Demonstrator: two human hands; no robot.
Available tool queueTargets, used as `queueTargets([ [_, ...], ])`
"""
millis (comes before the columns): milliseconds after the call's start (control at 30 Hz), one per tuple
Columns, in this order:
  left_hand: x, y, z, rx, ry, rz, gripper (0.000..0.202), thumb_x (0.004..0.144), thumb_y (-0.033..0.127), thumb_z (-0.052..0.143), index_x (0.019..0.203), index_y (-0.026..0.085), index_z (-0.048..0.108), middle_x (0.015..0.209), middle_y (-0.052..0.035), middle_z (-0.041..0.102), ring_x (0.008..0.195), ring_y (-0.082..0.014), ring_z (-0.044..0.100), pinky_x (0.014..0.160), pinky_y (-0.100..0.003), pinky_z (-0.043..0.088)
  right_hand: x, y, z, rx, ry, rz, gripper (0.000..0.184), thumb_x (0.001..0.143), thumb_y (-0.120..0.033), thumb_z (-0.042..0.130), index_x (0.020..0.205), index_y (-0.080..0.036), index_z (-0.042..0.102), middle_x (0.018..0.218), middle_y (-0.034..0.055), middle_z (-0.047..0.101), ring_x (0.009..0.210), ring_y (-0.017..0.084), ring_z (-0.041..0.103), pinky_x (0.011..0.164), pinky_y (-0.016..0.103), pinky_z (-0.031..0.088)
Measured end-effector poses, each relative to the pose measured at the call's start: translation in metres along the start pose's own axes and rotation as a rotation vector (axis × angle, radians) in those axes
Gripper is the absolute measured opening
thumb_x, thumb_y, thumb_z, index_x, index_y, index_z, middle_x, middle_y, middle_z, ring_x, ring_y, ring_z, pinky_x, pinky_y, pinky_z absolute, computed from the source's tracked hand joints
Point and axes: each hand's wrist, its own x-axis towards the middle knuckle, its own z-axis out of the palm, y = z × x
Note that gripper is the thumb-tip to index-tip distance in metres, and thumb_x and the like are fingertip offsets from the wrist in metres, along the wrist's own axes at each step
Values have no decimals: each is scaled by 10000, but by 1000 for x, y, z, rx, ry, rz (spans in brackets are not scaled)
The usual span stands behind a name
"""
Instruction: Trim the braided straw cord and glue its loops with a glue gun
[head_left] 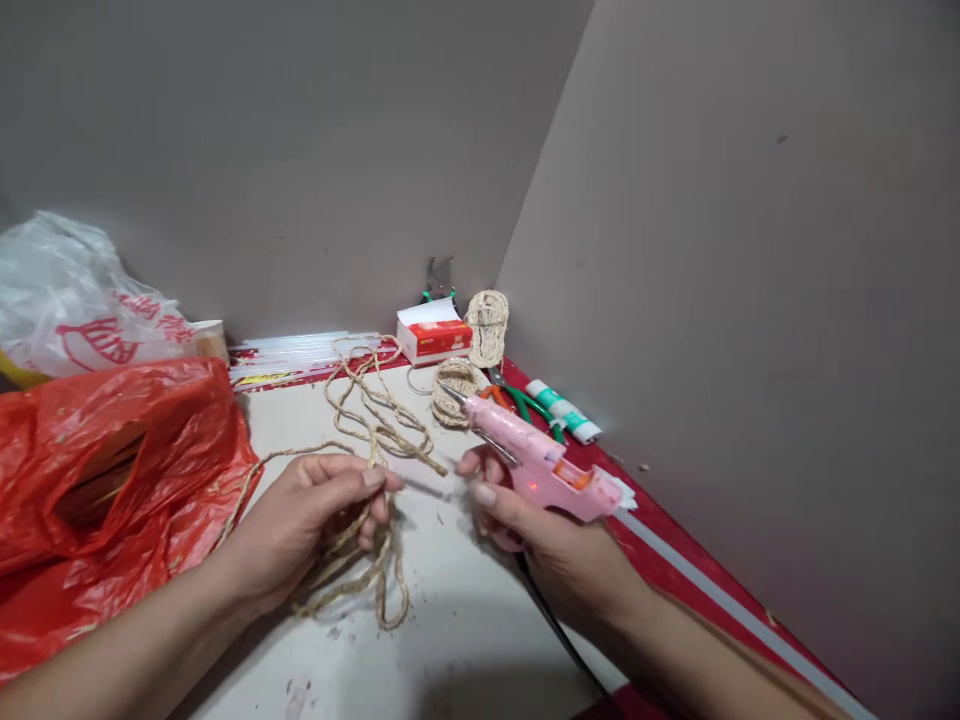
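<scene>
My left hand (315,510) is closed round loops of tan jute twine (375,420), thumb and fingers pinching a strand above the white work surface (450,620). The twine trails away toward the back wall. My right hand (540,540) grips a pink hot glue gun (540,460), its nozzle pointing up and left, away from the twine. The gun's black cord runs back toward me along the surface.
A red plastic bag (112,480) lies at the left, with a clear printed bag (75,300) behind it. Glue sticks (300,350), a red-and-white box (435,335), twine coils (487,325), green-handled scissors (525,400) and a green-white tube (562,410) sit near the back corner.
</scene>
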Motion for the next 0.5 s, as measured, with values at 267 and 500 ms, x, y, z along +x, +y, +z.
queueTargets([
  [267,-15,-2,15,21,-148,-162,236,791,324,638,786,104,724,590,-34,619,450,-57,495,472,-171,374,-8,-2,12,-169,-5,1,338,737,-322,696,1041,-211,598,777,1,546,650,128,474,572,246,401],
  [500,-11,1,8,300,-101,-141,303,780,363,644,982,139,662,519,35,529,357,-21,292,369,-159,176,-10,-9,18,-204,46,83,101,720,-264,676,792,-204,636,644,-24,506,569,117,420,519,246,363],
])
